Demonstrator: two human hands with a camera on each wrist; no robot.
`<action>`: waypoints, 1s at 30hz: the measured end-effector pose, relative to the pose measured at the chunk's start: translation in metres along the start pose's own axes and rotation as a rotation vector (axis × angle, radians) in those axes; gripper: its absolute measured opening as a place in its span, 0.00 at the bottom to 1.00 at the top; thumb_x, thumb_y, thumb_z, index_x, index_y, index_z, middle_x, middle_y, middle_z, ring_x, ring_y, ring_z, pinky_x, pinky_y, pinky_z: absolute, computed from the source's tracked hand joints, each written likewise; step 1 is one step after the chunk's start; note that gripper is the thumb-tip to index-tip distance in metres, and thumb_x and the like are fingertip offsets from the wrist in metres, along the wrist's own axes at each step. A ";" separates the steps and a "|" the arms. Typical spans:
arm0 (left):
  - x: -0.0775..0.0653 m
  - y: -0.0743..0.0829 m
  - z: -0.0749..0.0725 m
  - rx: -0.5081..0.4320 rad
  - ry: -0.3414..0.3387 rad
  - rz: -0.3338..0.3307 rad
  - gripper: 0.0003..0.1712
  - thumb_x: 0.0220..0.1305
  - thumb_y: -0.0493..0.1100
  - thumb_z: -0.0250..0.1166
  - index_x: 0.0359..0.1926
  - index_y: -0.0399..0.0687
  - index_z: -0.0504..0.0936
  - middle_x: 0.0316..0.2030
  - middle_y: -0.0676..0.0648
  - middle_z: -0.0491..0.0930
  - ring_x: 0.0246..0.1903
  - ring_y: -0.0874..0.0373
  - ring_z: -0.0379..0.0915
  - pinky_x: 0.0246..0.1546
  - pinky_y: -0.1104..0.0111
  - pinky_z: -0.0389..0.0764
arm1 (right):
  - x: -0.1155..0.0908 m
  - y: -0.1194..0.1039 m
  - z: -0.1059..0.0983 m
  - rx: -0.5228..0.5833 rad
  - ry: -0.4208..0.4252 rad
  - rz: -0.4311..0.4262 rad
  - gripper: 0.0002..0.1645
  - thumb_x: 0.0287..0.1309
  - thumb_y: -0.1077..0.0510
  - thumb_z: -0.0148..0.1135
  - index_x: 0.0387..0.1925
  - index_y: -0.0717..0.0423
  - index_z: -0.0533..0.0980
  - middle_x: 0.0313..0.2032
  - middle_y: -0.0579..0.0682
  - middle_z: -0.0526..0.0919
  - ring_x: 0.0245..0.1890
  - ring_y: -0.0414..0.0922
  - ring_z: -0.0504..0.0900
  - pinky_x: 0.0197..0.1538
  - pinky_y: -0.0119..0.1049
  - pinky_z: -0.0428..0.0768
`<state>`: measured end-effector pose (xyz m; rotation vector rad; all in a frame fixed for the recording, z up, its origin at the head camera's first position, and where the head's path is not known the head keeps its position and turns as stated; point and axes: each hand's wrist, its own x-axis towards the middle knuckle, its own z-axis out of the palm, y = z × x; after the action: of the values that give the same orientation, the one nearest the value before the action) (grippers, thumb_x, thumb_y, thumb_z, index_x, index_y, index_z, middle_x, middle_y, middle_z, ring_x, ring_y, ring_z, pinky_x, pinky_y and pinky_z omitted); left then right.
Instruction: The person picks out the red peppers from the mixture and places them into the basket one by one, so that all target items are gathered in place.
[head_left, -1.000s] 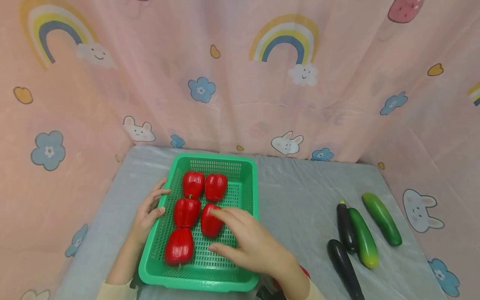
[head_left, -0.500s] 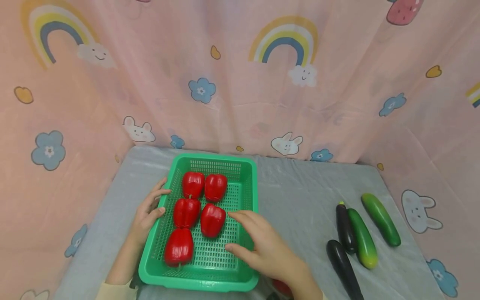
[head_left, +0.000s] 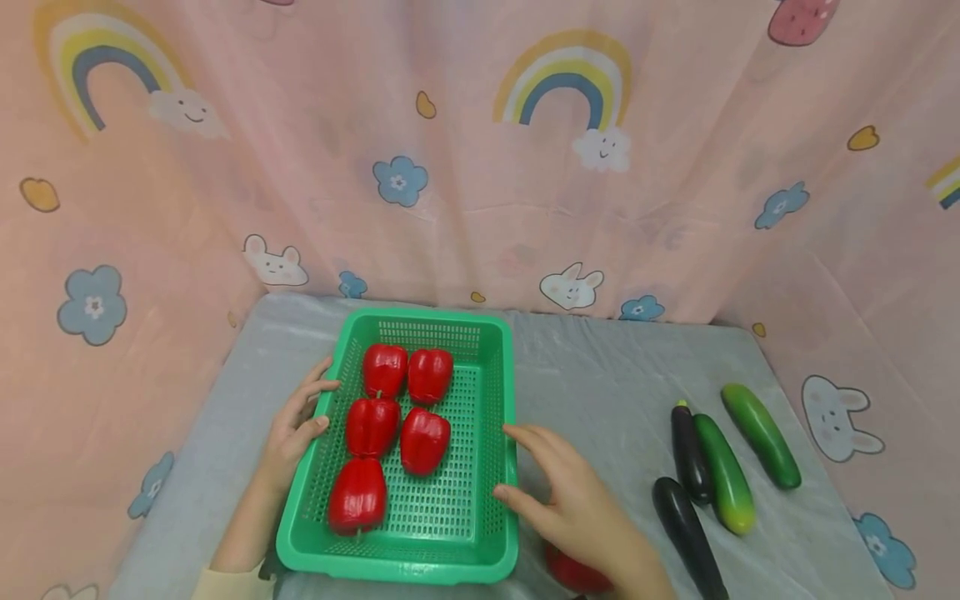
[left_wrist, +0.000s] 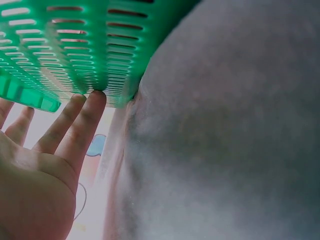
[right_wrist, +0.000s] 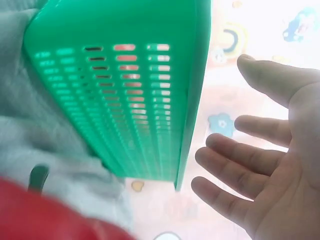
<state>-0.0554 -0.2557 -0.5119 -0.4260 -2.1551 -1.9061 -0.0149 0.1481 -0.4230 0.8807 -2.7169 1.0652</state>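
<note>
Several red bell peppers (head_left: 372,427) lie in a green slotted plastic basket (head_left: 397,570) in the head view. My left hand (head_left: 291,435) rests against the basket's left side, its thumb at the rim. Extended fingers (left_wrist: 82,127) touch the slotted wall in the left wrist view. By the right rim is my right hand (head_left: 581,504), fingers spread and holding nothing. Its palm faces the basket wall (right_wrist: 115,30) in the right wrist view. Another red bell pepper (head_left: 570,573) lies outside the basket, partly hidden under the right hand and wrist.
Two dark eggplants (head_left: 692,454) and two green cucumbers (head_left: 761,435) lie on the right of the grey cloth-covered table (head_left: 592,367). A pink patterned curtain (head_left: 480,150) hangs behind the table and along both sides.
My right hand has moved right, from over the pepper inside the basket to its right rim, uncovering that pepper. The left hand and the basket stay in place.
</note>
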 end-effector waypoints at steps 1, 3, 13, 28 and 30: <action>0.000 0.000 0.000 0.004 0.001 -0.003 0.25 0.73 0.27 0.52 0.68 0.24 0.73 0.84 0.38 0.58 0.79 0.58 0.60 0.60 0.68 0.71 | -0.002 0.001 -0.001 0.000 -0.002 0.009 0.43 0.65 0.45 0.79 0.76 0.48 0.74 0.69 0.42 0.79 0.68 0.44 0.79 0.64 0.53 0.83; -0.001 0.001 -0.001 0.017 -0.001 -0.005 0.25 0.73 0.27 0.52 0.69 0.25 0.73 0.84 0.39 0.58 0.79 0.58 0.59 0.59 0.67 0.70 | -0.005 0.004 -0.003 0.010 -0.007 0.030 0.42 0.65 0.44 0.79 0.76 0.48 0.74 0.68 0.40 0.79 0.68 0.43 0.79 0.63 0.53 0.83; 0.000 0.002 0.001 -0.001 0.009 0.018 0.24 0.73 0.26 0.52 0.68 0.23 0.73 0.84 0.37 0.58 0.78 0.57 0.61 0.60 0.69 0.71 | -0.026 0.012 -0.016 -0.049 -0.015 0.155 0.39 0.66 0.46 0.79 0.73 0.50 0.76 0.67 0.44 0.81 0.67 0.47 0.81 0.61 0.55 0.84; 0.000 0.002 0.001 -0.002 0.006 -0.002 0.24 0.73 0.26 0.52 0.68 0.23 0.73 0.84 0.39 0.59 0.79 0.57 0.59 0.60 0.67 0.69 | -0.064 0.027 -0.023 -0.041 -0.139 0.397 0.40 0.62 0.34 0.78 0.69 0.48 0.79 0.61 0.45 0.83 0.59 0.46 0.82 0.57 0.55 0.87; 0.000 0.001 0.000 0.002 0.001 -0.004 0.24 0.73 0.26 0.52 0.68 0.24 0.73 0.84 0.40 0.59 0.80 0.58 0.57 0.60 0.66 0.68 | -0.069 0.030 -0.023 -0.039 -0.167 0.411 0.41 0.62 0.34 0.78 0.69 0.49 0.79 0.60 0.45 0.84 0.57 0.46 0.83 0.56 0.53 0.87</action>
<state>-0.0549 -0.2552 -0.5107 -0.4206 -2.1584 -1.9050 0.0234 0.2139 -0.4437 0.4281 -3.1365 1.0326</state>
